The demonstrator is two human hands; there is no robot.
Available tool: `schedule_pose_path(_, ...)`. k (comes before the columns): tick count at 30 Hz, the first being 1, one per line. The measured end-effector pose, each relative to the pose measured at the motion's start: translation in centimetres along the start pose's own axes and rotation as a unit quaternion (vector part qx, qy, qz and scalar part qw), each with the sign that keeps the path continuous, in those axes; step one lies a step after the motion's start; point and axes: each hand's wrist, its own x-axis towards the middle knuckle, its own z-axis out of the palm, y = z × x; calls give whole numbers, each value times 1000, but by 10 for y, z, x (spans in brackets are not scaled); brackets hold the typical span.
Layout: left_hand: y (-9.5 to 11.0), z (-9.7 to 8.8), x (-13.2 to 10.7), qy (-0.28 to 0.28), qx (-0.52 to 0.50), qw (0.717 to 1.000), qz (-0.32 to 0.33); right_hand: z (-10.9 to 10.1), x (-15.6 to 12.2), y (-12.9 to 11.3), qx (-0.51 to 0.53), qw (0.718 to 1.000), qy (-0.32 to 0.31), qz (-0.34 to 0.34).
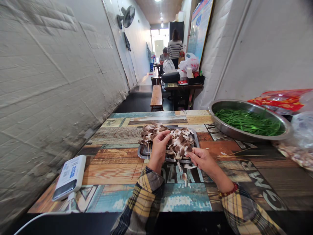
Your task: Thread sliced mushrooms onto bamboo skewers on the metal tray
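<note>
Table (112, 173), left hand (158, 150) curled, right hand (201, 160) touching mushrooms (179, 143)

The left sleeve (143, 199) and right sleeve (244, 209) were yellow, black and grey plaid, and a red beaded bracelet (228, 190) sat behind the right hand (201, 162).

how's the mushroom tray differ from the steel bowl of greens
The tray is shallow and rectangular, the bowl deep and round. The tray holds a heap of brown-capped mushrooms, the bowl thin green stalks. The tray sits mid-table, the bowl at the far right corner. Both are metal, on the wood-print table.
</note>
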Motion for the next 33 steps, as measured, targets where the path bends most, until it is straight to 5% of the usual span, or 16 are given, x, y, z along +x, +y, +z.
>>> schedule_pose_path(10, -1, -3, 0, -33, 79, 996, 34, -1, 0, 2, -1, 1000, -4, 3)
schedule_pose_path(19, -5, -7, 4, -40, 257, 943, 207, -2, 0, 2, -4, 1000, 3, -2)
schedule_pose_path(33, -2, -3, 2, 34, 127, 984, 118, -4, -2, -10, 49, 998, 42, 27)
